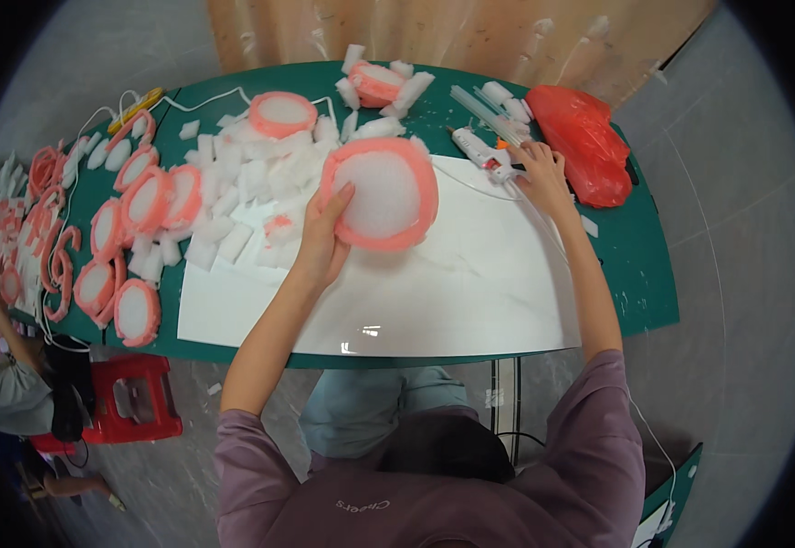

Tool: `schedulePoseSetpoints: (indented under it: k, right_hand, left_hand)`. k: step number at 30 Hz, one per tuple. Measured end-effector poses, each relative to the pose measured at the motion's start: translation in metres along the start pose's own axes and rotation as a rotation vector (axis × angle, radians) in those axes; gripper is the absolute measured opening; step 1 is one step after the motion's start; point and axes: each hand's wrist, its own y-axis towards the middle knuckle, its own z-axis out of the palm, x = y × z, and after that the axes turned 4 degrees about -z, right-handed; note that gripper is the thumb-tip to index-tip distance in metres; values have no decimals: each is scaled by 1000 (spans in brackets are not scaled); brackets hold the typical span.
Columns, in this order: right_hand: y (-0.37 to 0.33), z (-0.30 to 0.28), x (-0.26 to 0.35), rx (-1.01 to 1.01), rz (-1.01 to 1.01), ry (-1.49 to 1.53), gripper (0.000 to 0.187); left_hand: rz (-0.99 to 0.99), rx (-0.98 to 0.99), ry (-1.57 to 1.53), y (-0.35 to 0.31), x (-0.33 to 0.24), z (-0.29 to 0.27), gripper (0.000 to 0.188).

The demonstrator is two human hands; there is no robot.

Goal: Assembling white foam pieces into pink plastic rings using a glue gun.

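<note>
My left hand (326, 236) grips a round padded piece (377, 196) with a pink fluffy rim and a white middle, holding it above the white board. The thumb lies on its white face and the other fingers are underneath. My right hand (543, 175) is at a white glue gun (481, 151) on the far right of the table, fingers apart and reaching over its rear end. Whether they touch it is hard to make out. Clear glue sticks (484, 111) lie just beyond the gun.
White foam blocks (265, 173) are heaped left of centre, beside several pink-rimmed rounds (146, 201). A red plastic bag (584, 146) sits at the far right. The white board (397, 310) covers the green table's (648, 274) front. Another person (14, 384) works at far left near a red stool (137, 397).
</note>
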Motion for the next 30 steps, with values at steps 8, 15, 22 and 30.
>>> schedulePoseSetpoints:
  k: [8, 15, 22, 30]
  right_hand:
    - [33, 10, -16, 110, -180, -164, 41]
    - [26, -40, -3, -332, 21, 159, 36]
    - [-1, -56, 35, -464, 400, 1030, 26]
    - [-16, -56, 81, -273, -14, 766, 20]
  left_hand:
    - [54, -62, 75, 5, -3, 1, 43]
    - [271, -45, 639, 9, -6, 10, 38]
    - [675, -88, 1235, 17, -6, 23, 40]
    - [926, -124, 1387, 13, 5, 8, 47]
